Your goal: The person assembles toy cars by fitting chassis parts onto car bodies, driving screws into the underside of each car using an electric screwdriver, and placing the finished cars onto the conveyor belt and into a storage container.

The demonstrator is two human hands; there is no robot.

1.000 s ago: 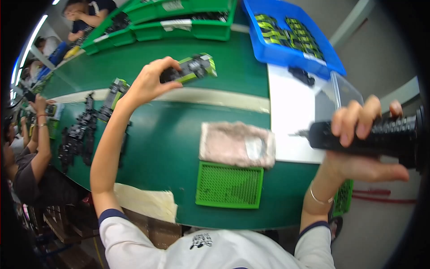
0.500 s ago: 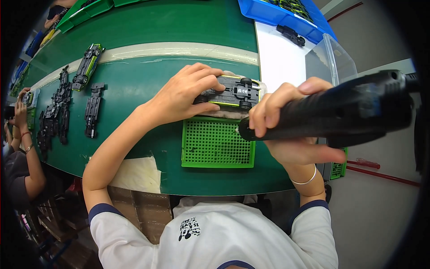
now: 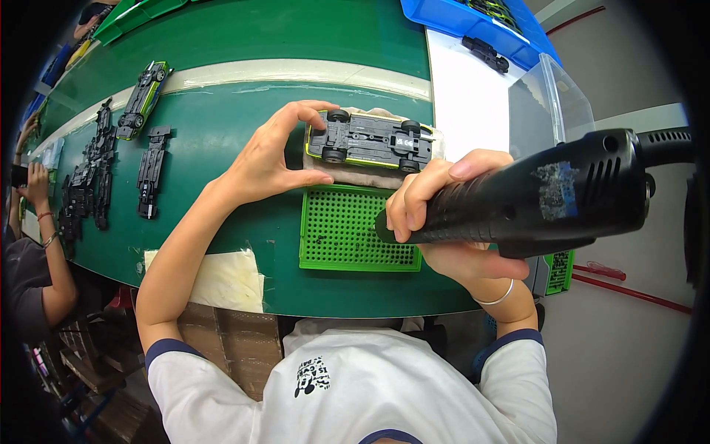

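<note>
A toy car (image 3: pixel 370 139) lies upside down on a pale padded rest (image 3: pixel 355 175), its black chassis and four wheels facing up and green body edges showing. My left hand (image 3: pixel 268 157) is at the car's left end, thumb and fingers spread apart; a bent fingertip meets the car's corner and the thumb lies below its near edge. My right hand (image 3: pixel 444 200) is wrapped round a black electric screwdriver (image 3: pixel 532 203), held tilted. The screwdriver's front end is over a green perforated tray (image 3: pixel 355 226) with small dark screws in it; its tip is hard to make out.
Left on the green table are another upturned car (image 3: pixel 144 100), a loose black chassis (image 3: pixel 153 170) and a heap of chassis (image 3: pixel 89 177). A blue bin (image 3: pixel 473 29), a black part (image 3: pixel 485 55) and a clear box (image 3: pixel 551 103) stand far right. Another person's hand (image 3: pixel 37 185) works at far left.
My left hand has slid left from the car's underside to its left end, uncovering the chassis. The screwdriver in my right hand has moved left and slightly down, over the tray.
</note>
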